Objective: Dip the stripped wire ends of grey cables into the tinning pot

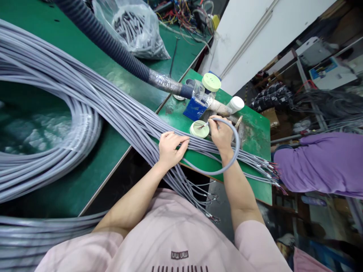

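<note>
My right hand [221,134] is closed around a grey cable [237,141] near its stripped end. Thin dark wires [202,126] fan out from that end over a small round tub [195,133] with a pale green top. Behind my right hand the cable bends in a wide loop back toward the bundle. My left hand [171,149] lies over the bundle of grey cables [141,124], thumb and fingertips drawn together on it; what is under the fingers is partly hidden. Several cable ends [273,170] with bared coloured wires stick out at the right.
A ribbed dark hose [113,49] runs to a blue box [195,108] behind the tub. Nearby stand a white cup [236,104] and a pale green round lid [211,82]. A clear bag [141,34] holds short grey pieces. A person in purple [320,162] is at the right.
</note>
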`<state>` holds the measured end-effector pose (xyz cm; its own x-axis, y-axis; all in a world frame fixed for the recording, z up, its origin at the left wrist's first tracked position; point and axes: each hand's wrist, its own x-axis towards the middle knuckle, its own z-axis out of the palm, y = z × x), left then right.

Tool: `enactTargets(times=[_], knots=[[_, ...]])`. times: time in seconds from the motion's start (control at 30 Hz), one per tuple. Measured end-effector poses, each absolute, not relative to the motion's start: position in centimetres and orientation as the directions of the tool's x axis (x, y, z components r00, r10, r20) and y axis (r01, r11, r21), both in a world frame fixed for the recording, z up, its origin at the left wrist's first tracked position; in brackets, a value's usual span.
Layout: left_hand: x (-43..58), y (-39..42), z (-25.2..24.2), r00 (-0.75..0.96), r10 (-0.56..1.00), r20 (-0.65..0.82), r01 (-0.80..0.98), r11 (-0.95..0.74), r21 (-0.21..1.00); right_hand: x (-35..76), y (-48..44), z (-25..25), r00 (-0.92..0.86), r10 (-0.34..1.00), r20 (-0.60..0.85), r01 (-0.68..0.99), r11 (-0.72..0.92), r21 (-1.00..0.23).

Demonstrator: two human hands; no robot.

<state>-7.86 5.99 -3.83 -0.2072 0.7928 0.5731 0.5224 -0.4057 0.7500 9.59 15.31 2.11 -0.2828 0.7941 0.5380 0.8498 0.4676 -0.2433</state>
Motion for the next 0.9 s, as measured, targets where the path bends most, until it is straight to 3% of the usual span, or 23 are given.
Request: enactTargets(times=[0.2,0.5,0.9], knots=[[-7.9,6.0,-3.8,-0.199,0.8,0.566,0.572,-0.374,0.73,10.6,14.6,3.7,-0.261,0.765,0.589,0.854,0.468,-0.229],[-7.8,6.1,-3.6,-0.197,0.777,0.597,0.588,-0.394,0.707,17.1,15.6,4.3,-0.132,0.729,0.671,0.934,0.319,-0.162],[-7.7,6.1,-3.5,-0.174,0.76,0.626,0.607,-0.418,0.676,20.5,19.1,1.3,-0.087,0.817,0.571,0.971,0.197,-0.135]])
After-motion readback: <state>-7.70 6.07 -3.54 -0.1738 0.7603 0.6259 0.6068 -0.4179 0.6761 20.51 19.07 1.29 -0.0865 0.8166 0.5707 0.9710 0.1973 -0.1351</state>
